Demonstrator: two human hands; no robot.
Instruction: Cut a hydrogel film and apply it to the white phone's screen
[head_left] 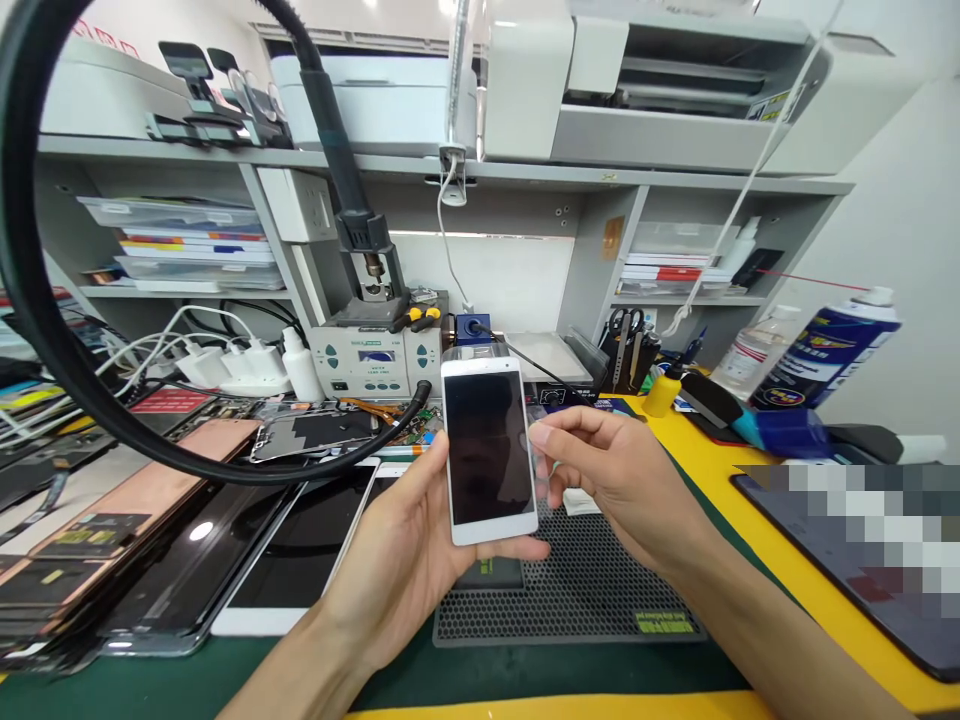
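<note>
A white smartphone (489, 450) with a dark screen stands nearly upright, its front toward me. My left hand (409, 545) is closed around its lower part, thumb on the left edge and fingers behind and under it. At the phone's right edge, my right hand (600, 465) has thumb and forefinger pinched together, the tips at or very close to the edge. Whatever sits between those tips is too small to make out. Beneath both hands lies a black honeycomb-patterned mat (600, 590), with a dark flat block (491, 574) on it, partly hidden by the left hand.
Several phones and phone parts, including a white-framed phone (300, 550), lie to the left. Behind stands a hot-air station (371, 360), its thick black hose (150, 440) looping across the left side. A dark tablet-like slab (840, 570) and a spray can (829, 345) are at right.
</note>
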